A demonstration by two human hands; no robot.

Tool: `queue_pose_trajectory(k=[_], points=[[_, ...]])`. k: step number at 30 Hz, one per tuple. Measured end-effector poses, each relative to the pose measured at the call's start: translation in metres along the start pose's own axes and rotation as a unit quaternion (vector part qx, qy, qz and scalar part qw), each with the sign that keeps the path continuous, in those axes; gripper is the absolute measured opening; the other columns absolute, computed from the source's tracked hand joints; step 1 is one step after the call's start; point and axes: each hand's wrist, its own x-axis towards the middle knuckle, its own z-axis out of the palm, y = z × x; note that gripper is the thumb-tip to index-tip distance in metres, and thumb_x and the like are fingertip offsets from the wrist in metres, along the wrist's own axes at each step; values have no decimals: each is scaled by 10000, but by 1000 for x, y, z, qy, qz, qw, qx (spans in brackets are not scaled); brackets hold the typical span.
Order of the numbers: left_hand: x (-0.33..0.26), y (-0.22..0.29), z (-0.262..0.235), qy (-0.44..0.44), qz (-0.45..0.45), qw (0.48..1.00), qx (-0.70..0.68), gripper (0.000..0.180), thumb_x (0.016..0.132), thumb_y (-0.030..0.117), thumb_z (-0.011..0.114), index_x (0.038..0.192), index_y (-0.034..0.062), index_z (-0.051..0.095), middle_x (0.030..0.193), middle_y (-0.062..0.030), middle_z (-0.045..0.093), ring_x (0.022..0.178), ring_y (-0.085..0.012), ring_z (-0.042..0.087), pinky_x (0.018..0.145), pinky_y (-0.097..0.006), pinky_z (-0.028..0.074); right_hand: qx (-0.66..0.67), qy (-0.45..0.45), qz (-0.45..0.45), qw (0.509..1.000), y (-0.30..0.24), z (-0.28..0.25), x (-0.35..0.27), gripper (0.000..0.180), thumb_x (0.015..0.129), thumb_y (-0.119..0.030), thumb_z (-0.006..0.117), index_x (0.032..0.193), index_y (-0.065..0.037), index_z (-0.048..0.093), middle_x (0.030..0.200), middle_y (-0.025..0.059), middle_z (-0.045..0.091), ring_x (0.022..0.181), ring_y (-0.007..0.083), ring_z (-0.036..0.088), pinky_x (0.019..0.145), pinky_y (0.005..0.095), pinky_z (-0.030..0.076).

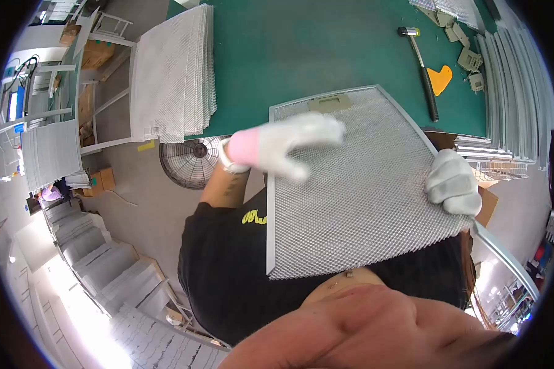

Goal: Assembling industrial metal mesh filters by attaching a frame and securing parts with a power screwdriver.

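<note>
Mesh panel (357, 209) slants from the near edge of the green table (264, 49) back to the worker's chest, tan latch (330, 103) at its far end. Right hand (454, 183), gloved, fingers curled tight round the panel's right edge. Metal strip (506, 255) runs out below that hand; can't tell if gripped too. Left hand (289, 141), gloved, blurred, fingers spread, nothing in its grasp; over the mesh, contact unclear. Hammer (426, 80) beside orange scraper (439, 79), right. Mesh stack (169, 74), left.
</note>
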Motion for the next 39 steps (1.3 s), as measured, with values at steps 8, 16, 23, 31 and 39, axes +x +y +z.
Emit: queue_pose_trajectory(k=[8, 16, 23, 31, 39], points=[[7, -41, 8, 27, -220, 952, 211, 750, 927, 524, 513, 1399, -58, 471, 1510, -225, 417, 1412, -375, 370, 1195, -443, 249, 74, -147, 28, 986, 3, -18, -2, 374, 680, -209, 601, 488, -146, 286, 521, 84, 501, 368, 117, 485, 311, 246, 257], [-11, 33, -18, 231, -168, 929, -236, 662, 921, 491, 620, 1264, -76, 614, 1279, -242, 623, 1172, -322, 611, 1016, -477, 452, -137, 13, 160, 977, 10, -17, 15, 503, 934, -323, 597, 560, -129, 321, 498, -4, 352, 387, 120, 410, 370, 282, 254], [16, 77, -17, 689, 91, 640, 328, 243, 900, 114, 697, 770, -5, 529, 800, -131, 641, 685, -199, 586, 648, -321, 494, -364, -17, 311, 878, 104, -35, -31, 1080, 647, -245, 940, 1448, 62, 283, 1420, 202, 439, 1264, 240, 486, 1030, 358, 431], [9, 42, -73, 707, 99, 662, 230, 174, 962, 156, 669, 986, 21, 563, 911, -14, 591, 842, -82, 525, 801, -246, 419, -464, 1, 385, 798, 126, -8, -92, 1191, 649, -238, 911, 1524, 55, 160, 1268, 269, 587, 1088, 349, 650, 932, 361, 522], [-3, 49, -47, 692, 94, 609, 376, 163, 864, 27, 670, 803, 46, 520, 838, -64, 577, 760, -149, 549, 688, -242, 432, -546, -105, 200, 807, 93, -87, 56, 40, 901, -6, 607, 926, -12, 637, 836, 63, 625, 817, 130, 614, 693, 259, 470]])
